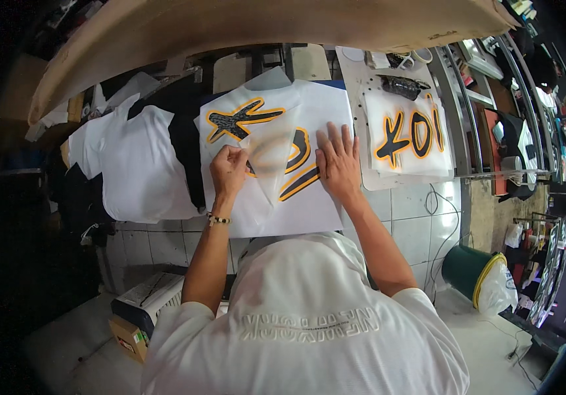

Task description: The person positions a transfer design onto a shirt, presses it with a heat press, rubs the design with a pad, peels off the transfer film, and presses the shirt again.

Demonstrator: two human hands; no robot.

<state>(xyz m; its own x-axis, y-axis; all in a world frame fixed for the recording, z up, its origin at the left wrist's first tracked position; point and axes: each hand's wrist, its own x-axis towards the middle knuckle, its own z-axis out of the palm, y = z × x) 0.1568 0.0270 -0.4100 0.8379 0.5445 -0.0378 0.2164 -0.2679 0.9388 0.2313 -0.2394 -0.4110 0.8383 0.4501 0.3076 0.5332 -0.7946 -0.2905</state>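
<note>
A white garment or cloth [243, 224] lies flat in front of me, with bold black-and-orange brushstroke lettering [246, 120] on it. Across its middle a translucent film sheet [264, 187] is folded back, and part of the lettering shows hazily through it. My left hand [229, 172] pinches the film's edge between thumb and fingers, just below the upper-left stroke. Flat on the cloth's right side rests my right hand [339, 158], its fingers spread beside the lettering. It holds nothing.
A stack of translucent sheets [401, 168] with similar lettering lies on the right. White shirts [141, 164] and dark cloth lie to the left. A large tan overhead panel [263, 26] spans the far side. A green bucket [465, 271] stands on the floor at right, near a cable.
</note>
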